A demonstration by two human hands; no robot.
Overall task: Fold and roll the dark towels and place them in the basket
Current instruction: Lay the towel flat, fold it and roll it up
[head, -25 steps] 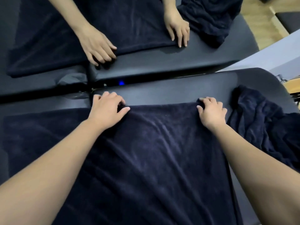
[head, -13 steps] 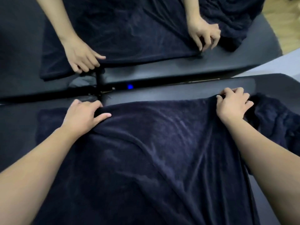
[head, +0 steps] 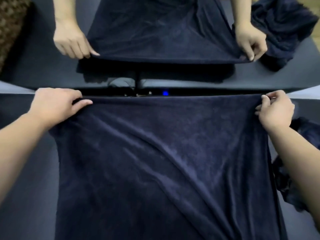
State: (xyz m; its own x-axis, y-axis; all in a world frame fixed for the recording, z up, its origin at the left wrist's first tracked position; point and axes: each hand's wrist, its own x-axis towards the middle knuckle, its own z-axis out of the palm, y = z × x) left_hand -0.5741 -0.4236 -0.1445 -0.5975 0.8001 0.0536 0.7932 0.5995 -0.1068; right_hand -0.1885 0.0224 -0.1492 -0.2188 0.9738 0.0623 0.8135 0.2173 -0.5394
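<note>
The towel (head: 155, 161) lies spread over the dark table (head: 26, 187), its far edge pulled taut just short of the blue light (head: 165, 93) in the gap beyond. The left hand (head: 57, 106) is pinched on the far left corner of the towel, thumb on top and fingers curled under the hem. The right hand (head: 275, 111) is clamped the same way on the far right corner. Between them the edge runs nearly straight, while long diagonal creases fall from the corners toward the near side of the towel.

The cloth looks soft, limp and fairly light, with a plush nap that should grip itself rather than slide. It will likely sag wherever unsupported, so the two corners are the sensible places to hold for the first fold, keeping tension across the edge so the layers meet squarely. The creases will probably need smoothing flat before rolling, or the roll may come out lumpy.

To the right of the towel a crumpled pile (head: 297, 170) of the same dark cloth waits. Beyond the blue light, a second person's hands (head: 249, 40) hold another towel (head: 161, 32) by its corners over a second table. No basket is in view.
</note>
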